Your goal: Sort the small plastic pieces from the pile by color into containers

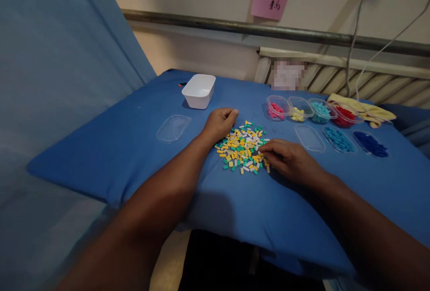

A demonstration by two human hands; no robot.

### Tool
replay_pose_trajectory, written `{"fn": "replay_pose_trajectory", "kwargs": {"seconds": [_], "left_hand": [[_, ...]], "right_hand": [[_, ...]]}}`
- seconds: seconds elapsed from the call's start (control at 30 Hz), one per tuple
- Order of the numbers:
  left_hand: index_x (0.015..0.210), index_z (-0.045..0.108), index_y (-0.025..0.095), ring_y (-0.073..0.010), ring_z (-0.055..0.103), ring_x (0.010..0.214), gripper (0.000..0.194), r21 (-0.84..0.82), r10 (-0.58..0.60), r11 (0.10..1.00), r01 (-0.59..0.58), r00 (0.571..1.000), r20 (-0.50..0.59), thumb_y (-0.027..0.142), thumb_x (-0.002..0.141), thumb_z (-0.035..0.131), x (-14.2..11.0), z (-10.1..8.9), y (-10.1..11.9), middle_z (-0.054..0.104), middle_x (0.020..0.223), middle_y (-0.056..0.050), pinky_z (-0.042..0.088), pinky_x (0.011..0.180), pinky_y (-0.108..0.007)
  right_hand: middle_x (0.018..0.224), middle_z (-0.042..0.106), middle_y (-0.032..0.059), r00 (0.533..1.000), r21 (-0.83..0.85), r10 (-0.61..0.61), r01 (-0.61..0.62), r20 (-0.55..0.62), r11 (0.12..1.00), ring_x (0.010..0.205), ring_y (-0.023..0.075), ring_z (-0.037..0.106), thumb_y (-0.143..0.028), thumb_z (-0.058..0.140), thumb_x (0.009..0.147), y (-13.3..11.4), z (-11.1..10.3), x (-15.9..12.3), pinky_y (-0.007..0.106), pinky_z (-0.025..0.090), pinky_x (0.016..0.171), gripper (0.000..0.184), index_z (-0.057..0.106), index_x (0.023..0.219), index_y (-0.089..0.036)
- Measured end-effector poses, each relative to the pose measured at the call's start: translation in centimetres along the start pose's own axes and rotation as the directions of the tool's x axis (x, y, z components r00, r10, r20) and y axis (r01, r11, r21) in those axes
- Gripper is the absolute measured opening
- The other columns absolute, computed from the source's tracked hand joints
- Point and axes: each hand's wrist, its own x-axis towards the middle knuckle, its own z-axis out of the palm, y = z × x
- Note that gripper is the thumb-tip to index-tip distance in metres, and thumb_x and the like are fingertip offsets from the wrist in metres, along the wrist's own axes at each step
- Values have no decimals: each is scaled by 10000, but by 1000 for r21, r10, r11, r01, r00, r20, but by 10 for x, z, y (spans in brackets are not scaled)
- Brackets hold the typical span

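A loose pile of small brick-like pieces (243, 145) in yellow, green, white and beige lies on the blue cloth. At the pile's upper left edge rests my left hand (220, 123), its fingers curled together; what they hold, if anything, is hidden. My right hand (287, 156) reaches in from the right, with thumb and fingertips pinched at the pile's right edge. Whether a piece is between those fingertips is too small to make out.
Behind the left hand stands a white tub (199, 92), with a see-through lid (174, 128) nearer. Boxes of pink (276, 111), pale yellow (297, 114), light blue (320, 112) and red pieces (344, 116) line the right, before trays of blue pieces (338, 139). A yellow cloth (366, 107) lies behind.
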Motion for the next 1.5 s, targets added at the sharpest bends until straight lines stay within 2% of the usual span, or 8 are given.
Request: {"fn": "replay_pose_trajectory", "kwargs": {"seconds": [0.3, 0.5, 0.83, 1.07, 1.23, 1.33, 1.43, 1.5], "left_hand": [[737, 707, 184, -171, 597, 670, 456, -17, 16, 1000, -17, 1000, -6, 501, 1027, 552, -1, -1, 1, 689, 698, -32, 397, 635, -310], [740, 708, 181, -170, 586, 668, 463, 5, 19, 1000, -19, 1000, 1, 504, 1031, 549, -1, -1, 3, 680, 692, -31, 395, 635, -309], [774, 735, 183, -170, 581, 653, 458, 5, 3, 1000, -3, 1000, 0, 523, 1023, 557, -1, -1, 1, 685, 684, -32, 391, 615, -305], [738, 709, 191, -180, 618, 684, 458, 3, 14, 1000, -14, 1000, -20, 518, 1021, 558, 1, 0, -2, 697, 694, -37, 418, 627, -304], [746, 710, 201, -187, 643, 711, 469, -20, 14, 1000, -15, 999, -43, 539, 1030, 552, 2, -1, -4, 723, 734, -42, 449, 643, -303], [739, 709, 205, -186, 628, 686, 472, -14, -6, 1000, 5, 999, -41, 548, 1025, 555, 2, -1, -4, 712, 714, -38, 447, 632, -305], [732, 707, 205, -187, 628, 682, 467, -4, -13, 1000, 13, 999, -46, 544, 1018, 560, 1, -2, -2, 700, 700, -38, 449, 632, -304], [728, 706, 204, -186, 633, 686, 468, 0, -10, 1000, 10, 999, -51, 543, 1016, 561, 0, -3, 0, 707, 708, -42, 451, 634, -302]], "right_hand": [[1106, 820, 72, 994, 117, 16, -3, -107, 993, 1012, 227, 784, -182, 650, 1066, -4, 7, 4, 379, 631, 894, 165, 771, 1159, -242], [1106, 831, 89, 997, 37, -82, 82, 14, 996, 1009, 249, 774, -200, 651, 1073, -8, 8, 4, 437, 630, 924, 163, 787, 1158, -226], [1049, 840, 80, 995, -41, -91, 93, 34, 995, 960, 258, 763, -225, 679, 1061, -4, 10, 10, 437, 601, 909, 124, 801, 1083, -238], [982, 791, 56, 981, 84, 146, -136, -124, 987, 858, 221, 744, -267, 638, 1042, -2, -1, 5, 356, 591, 782, 205, 792, 1174, -234], [1024, 816, 84, 940, -112, 187, -226, -284, 968, 907, 256, 761, -276, 598, 1005, 27, -31, -8, 395, 588, 825, 258, 816, 1131, -220], [1076, 828, 117, 889, -261, 243, -359, -387, 896, 959, 299, 770, -290, 588, 984, 55, -52, -22, 447, 594, 879, 287, 831, 1115, -212], [1114, 829, 144, 846, -341, 350, -493, -403, 800, 949, 326, 765, -299, 595, 952, 79, -65, -37, 487, 598, 864, 316, 839, 1126, -196], [1105, 827, 159, 841, -370, 377, -517, -387, 772, 930, 332, 759, -293, 607, 936, 87, -67, -42, 501, 599, 848, 320, 839, 1128, -184]]}}
